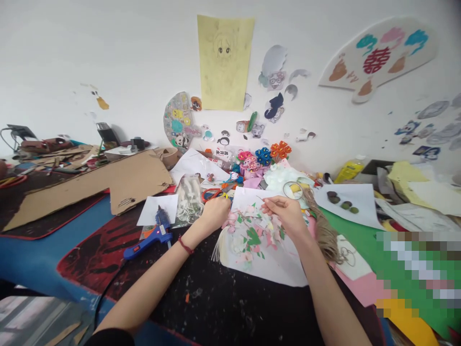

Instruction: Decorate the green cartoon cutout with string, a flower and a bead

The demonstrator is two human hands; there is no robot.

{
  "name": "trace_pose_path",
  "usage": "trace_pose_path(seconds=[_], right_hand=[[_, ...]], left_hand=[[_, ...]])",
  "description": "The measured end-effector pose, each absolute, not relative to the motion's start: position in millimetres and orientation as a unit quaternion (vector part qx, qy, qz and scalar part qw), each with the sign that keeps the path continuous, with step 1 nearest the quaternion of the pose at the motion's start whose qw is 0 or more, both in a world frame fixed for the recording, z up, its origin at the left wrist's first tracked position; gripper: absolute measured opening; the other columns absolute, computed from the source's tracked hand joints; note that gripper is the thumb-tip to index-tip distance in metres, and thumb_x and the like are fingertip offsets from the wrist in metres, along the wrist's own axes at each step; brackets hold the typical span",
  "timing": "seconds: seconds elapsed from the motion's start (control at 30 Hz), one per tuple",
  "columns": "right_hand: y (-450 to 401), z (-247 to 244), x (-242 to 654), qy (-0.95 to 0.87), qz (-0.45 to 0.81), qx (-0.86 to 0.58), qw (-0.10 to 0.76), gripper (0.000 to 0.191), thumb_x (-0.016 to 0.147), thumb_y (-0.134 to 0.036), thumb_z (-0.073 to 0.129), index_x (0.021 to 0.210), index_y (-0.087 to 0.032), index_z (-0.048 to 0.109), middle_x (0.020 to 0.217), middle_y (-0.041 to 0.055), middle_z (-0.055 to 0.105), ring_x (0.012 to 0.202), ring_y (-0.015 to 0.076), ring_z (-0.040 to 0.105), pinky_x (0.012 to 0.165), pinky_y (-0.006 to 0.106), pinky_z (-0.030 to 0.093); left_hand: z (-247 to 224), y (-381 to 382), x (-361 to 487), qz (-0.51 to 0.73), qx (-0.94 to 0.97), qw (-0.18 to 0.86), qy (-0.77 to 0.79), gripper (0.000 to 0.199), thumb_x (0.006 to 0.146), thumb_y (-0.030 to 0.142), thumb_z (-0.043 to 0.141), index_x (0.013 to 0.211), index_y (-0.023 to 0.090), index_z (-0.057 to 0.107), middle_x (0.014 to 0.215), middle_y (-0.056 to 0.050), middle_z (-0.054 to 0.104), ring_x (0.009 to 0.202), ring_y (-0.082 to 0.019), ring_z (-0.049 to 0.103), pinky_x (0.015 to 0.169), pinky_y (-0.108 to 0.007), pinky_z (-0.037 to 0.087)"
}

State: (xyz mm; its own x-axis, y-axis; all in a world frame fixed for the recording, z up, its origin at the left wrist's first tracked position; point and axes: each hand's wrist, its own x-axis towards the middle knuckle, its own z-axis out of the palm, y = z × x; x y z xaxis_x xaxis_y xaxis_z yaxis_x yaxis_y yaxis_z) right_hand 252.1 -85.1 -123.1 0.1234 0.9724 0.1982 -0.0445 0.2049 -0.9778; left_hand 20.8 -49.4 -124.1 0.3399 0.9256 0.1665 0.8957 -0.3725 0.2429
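Note:
My right hand (286,214) is above a white sheet of paper (273,274), its thumb and fingers pinched around a short thin brownish strand (260,198). Close by on the left, my left hand (216,214) is closed with its back toward me. Whatever its fingers grip is hidden. Pink paper pieces (231,219) show just beside it. Under and between both hands, green paper scraps (252,237) and many pink and white bits are scattered over the sheet. A pale tassel of threads (216,250) hangs at the sheet's left edge.
To the left lies a blue glue gun (149,242) with a lit switch, near cut cardboard (140,178). Orange-handled scissors (212,194) rest behind my left hand. On the right are a twine bundle (326,235), a magnifying glass (293,190) and green sheets (355,228).

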Motion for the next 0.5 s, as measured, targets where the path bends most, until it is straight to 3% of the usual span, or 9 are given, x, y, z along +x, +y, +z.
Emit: trace_pose_path(seconds=[0.17, 0.3, 0.4, 0.5], right_hand=[[-84, -121, 263, -0.461, 0.375, -0.475, 0.649, 0.034, 0.065, -0.045, 0.084, 0.078, -0.015, 0.073, 0.070, 0.0057, 0.073, 0.057, 0.0127, 0.064, 0.054, 0.024, 0.049], [-85, -118, 264, -0.468, 0.388, -0.475, 0.637, 0.036, 0.064, -0.048, 0.084, 0.074, -0.015, 0.073, 0.065, 0.0055, 0.071, 0.052, 0.0122, 0.061, 0.049, 0.024, 0.046], [-87, -116, 255, -0.501, 0.421, -0.466, 0.595, 0.035, 0.062, -0.046, 0.086, 0.070, -0.014, 0.073, 0.061, 0.0068, 0.070, 0.050, 0.0133, 0.060, 0.047, 0.025, 0.045], [-89, -116, 245, -0.517, 0.430, -0.454, 0.585, 0.035, 0.062, -0.046, 0.085, 0.072, -0.015, 0.072, 0.063, 0.0056, 0.071, 0.054, 0.0144, 0.063, 0.053, 0.027, 0.049]], left_hand=[[-129, -44, 20, 0.176, 0.811, 0.086, 0.552, 0.016, 0.086, 0.012, 0.052, 0.083, 0.012, 0.068, 0.092, -0.017, 0.071, 0.094, -0.028, 0.068, 0.086, -0.041, 0.049], [-126, -35, 19, 0.231, 0.796, 0.138, 0.542, 0.018, 0.088, 0.015, 0.052, 0.080, 0.013, 0.068, 0.092, -0.020, 0.070, 0.096, -0.031, 0.067, 0.084, -0.041, 0.048], [-117, -34, 31, 0.257, 0.802, 0.228, 0.488, 0.019, 0.088, 0.025, 0.057, 0.078, 0.014, 0.069, 0.084, -0.015, 0.072, 0.085, -0.026, 0.068, 0.074, -0.033, 0.050], [-104, -38, 51, 0.275, 0.803, 0.349, 0.397, 0.038, 0.096, 0.041, 0.045, 0.097, 0.013, 0.070, 0.085, -0.012, 0.074, 0.070, -0.018, 0.067, 0.059, -0.024, 0.049]])
